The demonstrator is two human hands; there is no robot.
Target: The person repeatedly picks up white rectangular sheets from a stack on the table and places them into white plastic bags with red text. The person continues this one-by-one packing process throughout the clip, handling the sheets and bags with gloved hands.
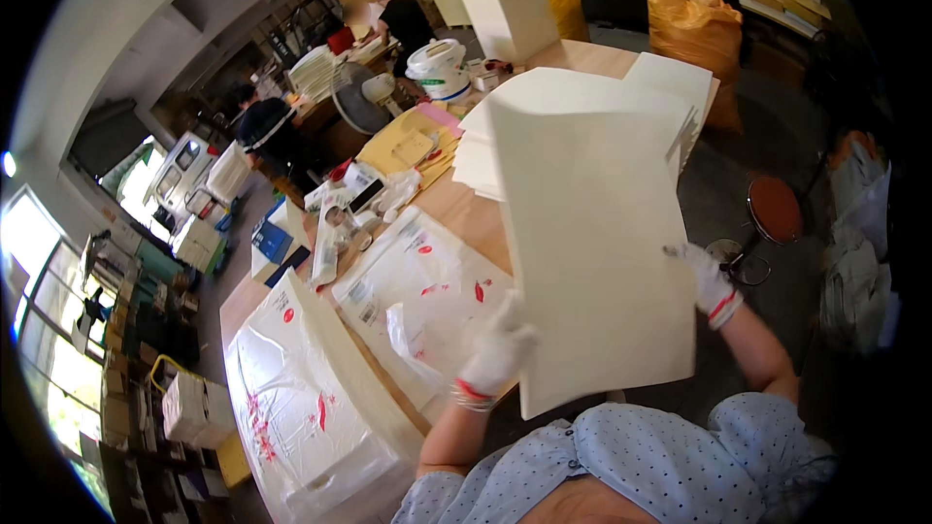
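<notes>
We see one large cream sheet (602, 262), smooth and nearly rectangular, with a slightly wavy lower edge. It is held up before the chest, beside the wooden table (476, 225). The left hand (497, 344), in white glove, is closed on its left edge; the right hand (707, 283) pinches its right edge. Behind lie pale sheets (563, 92); leftward, wrinkled, glossy plastic wrapping (301, 378).

On the right, a round-topped reddish stool (774, 210) is seen, and a filled orange sack (691, 31) is placed farther back. A white bucket (439, 71) is set near a grey fan (355, 102), beyond which a person in black (406, 23) is seen. At the left, a white vehicle (183, 175) and bright windows (60, 359) are seen.
</notes>
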